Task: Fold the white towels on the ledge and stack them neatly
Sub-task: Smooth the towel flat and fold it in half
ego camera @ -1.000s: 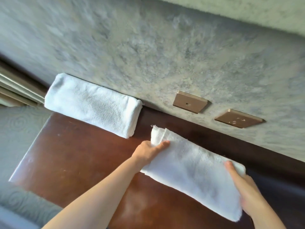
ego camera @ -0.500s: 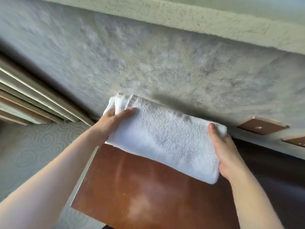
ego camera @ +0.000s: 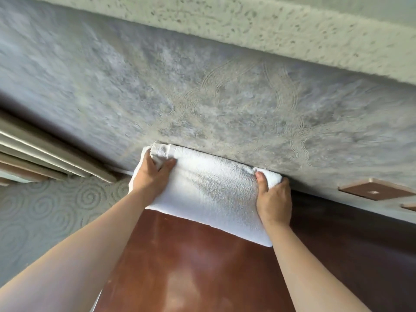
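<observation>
A folded white towel [ego camera: 209, 194] lies at the back of the brown wooden ledge [ego camera: 191, 271], against the textured grey wall. My left hand [ego camera: 150, 176] grips its left end, thumb on top. My right hand [ego camera: 273, 199] grips its right end, thumb pressed onto the top face. A strip of white cloth shows past my left hand at the towel's left edge; whether it is the other folded towel underneath I cannot tell.
The grey wall [ego camera: 202, 97] rises right behind the towel. Two brown wall plates [ego camera: 373, 191] sit to the right. The ledge ends at the left, with patterned carpet [ego camera: 45, 212] below and a window frame [ego camera: 33, 154] beyond.
Both hands carried the folded towel from the right part of the ledge leftward and back, and set it down against the wall where the first folded towel lay.
</observation>
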